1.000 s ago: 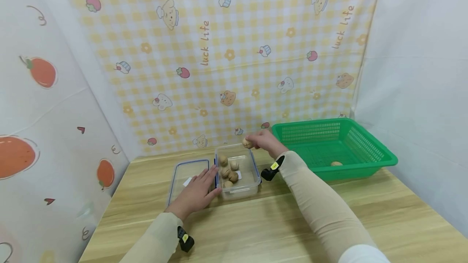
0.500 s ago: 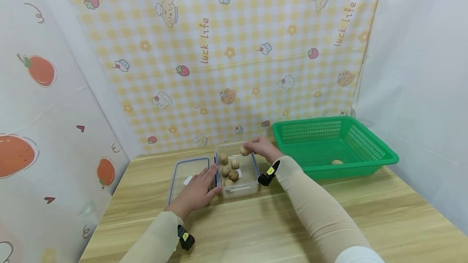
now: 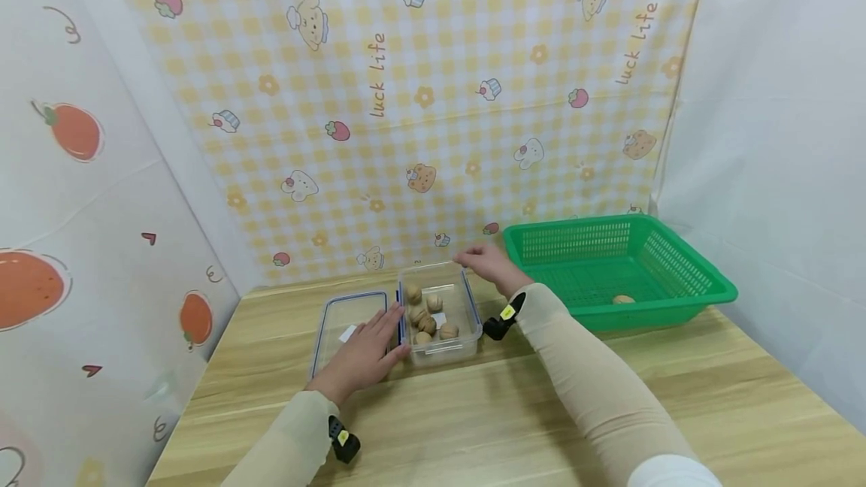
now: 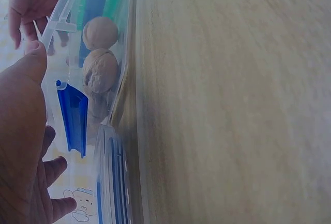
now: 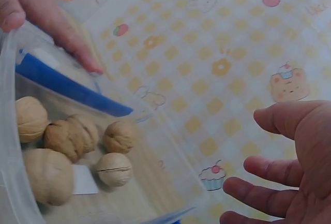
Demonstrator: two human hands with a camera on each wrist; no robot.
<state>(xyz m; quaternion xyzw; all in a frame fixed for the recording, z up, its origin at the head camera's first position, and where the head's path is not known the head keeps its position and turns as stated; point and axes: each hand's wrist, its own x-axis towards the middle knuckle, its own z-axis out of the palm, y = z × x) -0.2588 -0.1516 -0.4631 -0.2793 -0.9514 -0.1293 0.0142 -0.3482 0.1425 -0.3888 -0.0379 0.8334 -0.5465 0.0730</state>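
Observation:
A clear plastic box (image 3: 446, 355) with blue clips holds several walnuts, one walnut (image 3: 449, 331) lying by its front right corner. My left hand (image 3: 364, 355) rests against the box's left side, fingers extended over the edge of the lid. Above the box's back right rim is my right hand (image 3: 490, 264); in the right wrist view its fingers (image 5: 274, 169) are spread apart with nothing between them. From the left wrist, walnuts (image 4: 100, 71) show through the box wall, and the left thumb (image 4: 34, 58) is at the rim.
Left of the box lies its clear lid (image 3: 352, 310) with a blue seal. A green basket (image 3: 649, 312) stands to the right with one walnut (image 3: 623, 299) visible inside. A checked cloth (image 3: 379, 171) hangs behind the wooden table (image 3: 473, 427).
The right hand lowered a walnut over the box and let it go; that walnut now lies inside at the front right. The hand has risen slightly. The left hand has stayed put.

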